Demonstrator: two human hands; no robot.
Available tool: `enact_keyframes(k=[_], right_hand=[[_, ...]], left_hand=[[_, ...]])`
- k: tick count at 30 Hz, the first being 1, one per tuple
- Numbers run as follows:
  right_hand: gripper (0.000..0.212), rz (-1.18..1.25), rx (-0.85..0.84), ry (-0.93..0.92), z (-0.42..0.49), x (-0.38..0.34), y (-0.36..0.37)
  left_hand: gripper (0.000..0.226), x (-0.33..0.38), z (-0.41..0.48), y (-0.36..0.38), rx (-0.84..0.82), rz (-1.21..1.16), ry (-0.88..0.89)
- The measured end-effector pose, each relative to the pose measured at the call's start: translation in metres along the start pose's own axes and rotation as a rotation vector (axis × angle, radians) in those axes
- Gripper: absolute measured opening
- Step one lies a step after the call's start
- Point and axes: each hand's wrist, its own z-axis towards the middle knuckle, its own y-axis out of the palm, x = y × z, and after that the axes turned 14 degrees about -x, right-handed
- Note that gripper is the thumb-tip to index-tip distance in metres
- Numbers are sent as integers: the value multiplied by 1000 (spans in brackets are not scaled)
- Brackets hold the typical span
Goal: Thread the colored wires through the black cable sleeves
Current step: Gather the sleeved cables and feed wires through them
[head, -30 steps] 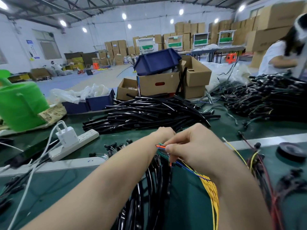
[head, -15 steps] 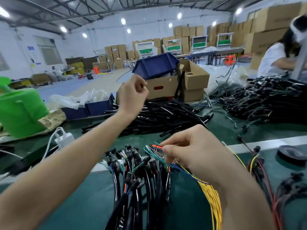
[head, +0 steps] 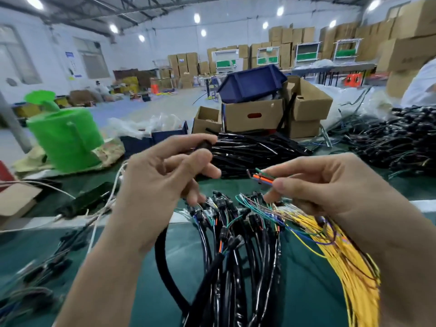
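My left hand (head: 162,178) grips a black cable sleeve (head: 162,263); its open end shows between thumb and forefinger, and the rest curves down under my wrist. My right hand (head: 323,185) pinches a small bunch of colored wires (head: 262,177), orange and green tips pointing left toward the sleeve end, a short gap away. Below both hands lies a bundle of sleeved black cables (head: 236,244) with colored wire ends sticking out. A sheaf of yellow wires (head: 349,260) trails down from my right hand.
A heap of loose black sleeves (head: 254,149) lies behind my hands on the green table (head: 141,291). Cardboard boxes (head: 254,114) and a blue bin (head: 250,81) stand beyond it. A green watering can (head: 66,138) sits at left, more cable piles (head: 389,142) at right.
My left hand came back from the sleeve heap holding a black sleeve and now sits close to my right hand. The right hand lifted the wire tips slightly.
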Motion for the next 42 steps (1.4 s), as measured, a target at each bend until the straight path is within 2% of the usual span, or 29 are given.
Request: enact_keyframes(k=[4, 7, 9, 13, 17, 24, 31, 36, 42], right_hand=[[26, -30, -45, -67, -1, -9, 10], [22, -82, -83, -123, -5, -12, 11], [17, -72, -91, -144, -4, -12, 12], [20, -96, -90, -117, 0, -11, 15], [26, -99, -109, -108, 2, -15, 18], [29, -117, -57, -84, 2, -19, 21], [28, -180, 8, -1, 0, -23, 25], [25, -247, 28, 62, 1, -23, 26], [26, -219, 11, 54, -1, -22, 25]], left_hand=[[25, 5, -8, -1, -196, 137, 28], [24, 10, -14, -9, -193, 385, 90], [24, 9, -13, -14, -168, 465, 60], [24, 4, -7, -10, -211, 445, -7], [24, 4, -5, -8, -288, 444, 2], [25, 9, -6, -4, -330, 447, 4], [31, 8, -8, -4, -332, 471, -18], [28, 10, -10, -1, -336, 551, -19], [20, 8, -11, 5, -323, 592, -27]])
